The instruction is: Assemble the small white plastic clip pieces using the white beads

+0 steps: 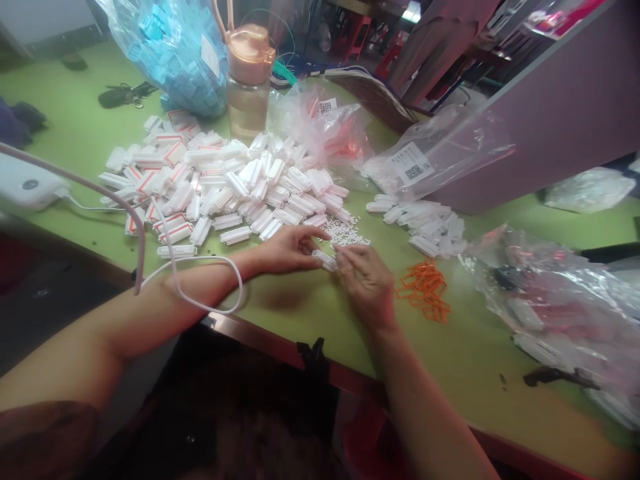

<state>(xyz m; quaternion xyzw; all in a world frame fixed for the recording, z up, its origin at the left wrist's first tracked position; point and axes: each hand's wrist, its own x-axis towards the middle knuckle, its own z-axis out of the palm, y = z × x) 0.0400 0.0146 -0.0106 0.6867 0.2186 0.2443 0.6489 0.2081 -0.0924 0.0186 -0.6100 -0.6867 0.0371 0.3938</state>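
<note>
My left hand (295, 248) holds one end of a small white plastic housing (325, 261) between thumb and fingers, just above the table. Against the other end of that housing, my right hand (365, 277) is closed in a pinch; what its fingertips hold, if anything, is too small to make out. Right behind both hands lies a scatter of tiny white pieces (345, 231). A big heap of white housings (225, 177), some with an orange-red strip, spreads to the left. Orange rectangular frames (427, 290) lie to the right of my right hand.
Clear plastic parts (435, 227) and bags (575, 313) lie at right. Behind the heap stand a water bottle (249, 80) and a bag of blue parts (185, 60). A white cable (240, 280) loops over my left forearm. A grey partition (545, 113) rises back right.
</note>
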